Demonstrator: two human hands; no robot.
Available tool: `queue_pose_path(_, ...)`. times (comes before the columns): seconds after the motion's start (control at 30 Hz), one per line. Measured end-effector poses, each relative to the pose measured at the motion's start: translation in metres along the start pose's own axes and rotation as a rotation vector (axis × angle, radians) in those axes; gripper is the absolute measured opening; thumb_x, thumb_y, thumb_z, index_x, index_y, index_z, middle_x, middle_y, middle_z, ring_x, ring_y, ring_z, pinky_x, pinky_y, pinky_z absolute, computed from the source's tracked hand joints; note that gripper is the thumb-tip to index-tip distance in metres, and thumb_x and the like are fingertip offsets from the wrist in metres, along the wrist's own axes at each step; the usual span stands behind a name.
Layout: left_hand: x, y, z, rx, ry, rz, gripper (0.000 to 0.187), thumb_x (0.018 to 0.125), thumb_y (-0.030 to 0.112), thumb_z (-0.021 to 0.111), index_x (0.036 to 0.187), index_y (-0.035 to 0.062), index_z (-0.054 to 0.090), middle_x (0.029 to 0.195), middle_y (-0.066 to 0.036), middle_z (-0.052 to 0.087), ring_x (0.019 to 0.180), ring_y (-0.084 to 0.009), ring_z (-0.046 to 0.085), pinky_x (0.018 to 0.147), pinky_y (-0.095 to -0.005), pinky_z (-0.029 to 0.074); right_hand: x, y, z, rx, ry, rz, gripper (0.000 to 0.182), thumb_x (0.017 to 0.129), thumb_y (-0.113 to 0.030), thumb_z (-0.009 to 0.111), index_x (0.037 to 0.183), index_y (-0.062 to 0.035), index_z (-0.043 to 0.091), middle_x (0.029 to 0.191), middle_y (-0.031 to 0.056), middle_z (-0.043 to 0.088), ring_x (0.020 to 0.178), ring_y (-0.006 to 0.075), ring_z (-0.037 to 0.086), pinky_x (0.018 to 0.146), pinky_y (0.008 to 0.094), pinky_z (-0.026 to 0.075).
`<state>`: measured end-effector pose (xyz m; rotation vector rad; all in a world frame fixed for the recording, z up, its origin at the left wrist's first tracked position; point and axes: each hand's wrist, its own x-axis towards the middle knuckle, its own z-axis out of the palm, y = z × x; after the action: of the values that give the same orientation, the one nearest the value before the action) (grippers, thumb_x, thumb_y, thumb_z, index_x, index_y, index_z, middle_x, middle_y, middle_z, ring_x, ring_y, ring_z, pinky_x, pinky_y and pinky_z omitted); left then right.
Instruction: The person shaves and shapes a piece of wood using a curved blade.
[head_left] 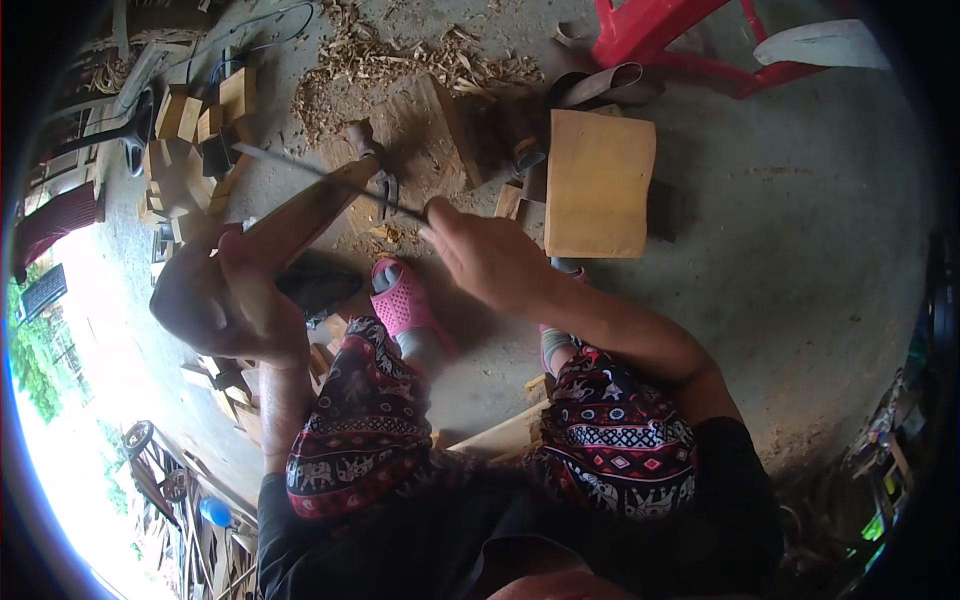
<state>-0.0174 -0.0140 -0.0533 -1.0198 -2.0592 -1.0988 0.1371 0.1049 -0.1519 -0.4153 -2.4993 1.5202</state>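
Note:
My left hand (228, 295) is closed around the thick end of a wooden tool handle (300, 220), which slants up and right. At the handle's far end is a dark metal head (362, 142), partly lost against a chopping block (420, 120). My right hand (485, 255) grips one end of a long, thin, dark bar (285, 163), file-like in shape. In this view the bar crosses over the handle near the metal head, its free tip pointing up and left. The fingers of my right hand are slightly blurred.
Wood shavings (400, 55) lie behind the block. A flat-topped wooden piece (600, 185) stands to the right, with a red plastic chair (650, 40) beyond. Cut wood blocks (185, 150) are stacked at left. My feet in pink shoes (400, 300) are below.

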Motion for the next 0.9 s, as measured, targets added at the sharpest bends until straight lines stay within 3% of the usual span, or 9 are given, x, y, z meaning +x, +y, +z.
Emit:
queue_pose_path(0.1, -0.002, 0.004, -0.005, -0.023, -0.034, 0.054, 0.012, 0.084, 0.008, 0.064, 0.087, -0.0017, 0.058, 0.086, -0.01, 0.059, 0.072, -0.0169, 0.059, 0.067, -0.0289, 0.048, -0.006, -0.003, 0.0, -0.009, -0.031, -0.027, 0.018, 0.093, -0.018, 0.053, 0.097, -0.0049, 0.042, 0.067, 0.017, 0.059, 0.059, 0.0377, 0.061, 0.051, 0.0463, 0.048)
queue_pose_path(0.17, -0.003, 0.0, -0.013, 0.045, -0.18, -0.076, 0.017, 0.084, 0.007, 0.065, 0.092, -0.0019, 0.053, 0.084, -0.011, 0.061, 0.072, -0.0193, 0.058, 0.069, -0.0314, 0.046, 0.002, 0.026, 0.015, -0.018, 0.058, -0.088, 0.015, 0.093, -0.017, 0.053, 0.096, -0.0058, 0.043, 0.069, 0.0172, 0.061, 0.059, 0.0363, 0.062, 0.051, 0.0461, 0.048)
queue_pose_path(0.2, -0.002, 0.001, -0.013, 0.046, -0.17, -0.068, 0.017, 0.084, 0.007, 0.065, 0.092, -0.0019, 0.053, 0.084, -0.011, 0.061, 0.072, -0.0193, 0.058, 0.069, -0.0314, 0.046, 0.012, 0.043, 0.018, -0.052, -0.021, 0.067, 0.015, 0.094, -0.018, 0.052, 0.096, -0.0057, 0.043, 0.067, 0.0167, 0.061, 0.057, 0.0366, 0.061, 0.048, 0.0456, 0.047)
queue_pose_path(0.27, 0.001, 0.0, -0.007, 0.069, -0.101, 0.074, 0.018, 0.083, 0.007, 0.064, 0.094, -0.0022, 0.052, 0.083, -0.012, 0.061, 0.073, -0.019, 0.059, 0.068, -0.0305, 0.047, 0.005, 0.074, 0.033, -0.088, 0.116, -0.035, 0.017, 0.096, -0.019, 0.05, 0.096, -0.0052, 0.042, 0.063, 0.0165, 0.059, 0.054, 0.0368, 0.06, 0.046, 0.0454, 0.046)
queue_pose_path(0.37, 0.0, 0.004, -0.003, -0.089, -0.033, 0.04, 0.009, 0.084, 0.007, 0.062, 0.084, -0.0009, 0.057, 0.084, -0.01, 0.06, 0.073, -0.0172, 0.058, 0.068, -0.0297, 0.048, 0.001, 0.02, 0.004, -0.046, 0.008, 0.041, 0.018, 0.096, -0.02, 0.05, 0.096, -0.0046, 0.041, 0.062, 0.0162, 0.059, 0.054, 0.0368, 0.06, 0.046, 0.0454, 0.046)
queue_pose_path(0.5, -0.001, -0.002, -0.011, -0.016, -0.096, 0.039, 0.013, 0.085, 0.006, 0.061, 0.091, -0.0016, 0.053, 0.083, -0.012, 0.061, 0.073, -0.0197, 0.059, 0.07, -0.0326, 0.048, -0.002, -0.002, 0.006, -0.01, 0.101, -0.23, 0.021, 0.095, -0.021, 0.053, 0.096, -0.004, 0.041, 0.06, 0.0157, 0.057, 0.054, 0.0362, 0.061, 0.045, 0.0443, 0.046)
queue_pose_path(0.6, -0.002, -0.01, -0.016, 0.037, -0.115, 0.02, 0.023, 0.086, 0.008, 0.063, 0.099, -0.0019, 0.048, 0.084, -0.015, 0.062, 0.074, -0.022, 0.06, 0.071, -0.0333, 0.048, 0.013, 0.034, 0.017, -0.008, -0.005, 0.022, 0.02, 0.095, -0.02, 0.052, 0.098, -0.0032, 0.041, 0.059, 0.0179, 0.056, 0.055, 0.0379, 0.059, 0.047, 0.0459, 0.044)
queue_pose_path(0.7, -0.002, -0.004, -0.01, -0.14, -0.055, -0.023, 0.02, 0.086, 0.014, 0.063, 0.097, -0.0006, 0.055, 0.085, -0.011, 0.06, 0.078, -0.0198, 0.058, 0.074, -0.0338, 0.047, 0.008, 0.042, 0.024, -0.032, 0.031, -0.006, 0.02, 0.095, -0.019, 0.052, 0.097, -0.0035, 0.04, 0.06, 0.0181, 0.056, 0.056, 0.0383, 0.059, 0.047, 0.0468, 0.043)
queue_pose_path(0.9, 0.011, -0.012, -0.013, -0.256, -0.281, -0.001, 0.038, 0.086, 0.025, 0.066, 0.105, -0.0027, 0.048, 0.092, -0.017, 0.059, 0.079, -0.0264, 0.061, 0.079, -0.0387, 0.047, 0.011, 0.042, 0.017, -0.076, 0.041, -0.006, 0.02, 0.096, -0.021, 0.051, 0.095, -0.004, 0.04, 0.063, 0.0176, 0.057, 0.058, 0.0385, 0.06, 0.048, 0.0464, 0.045)
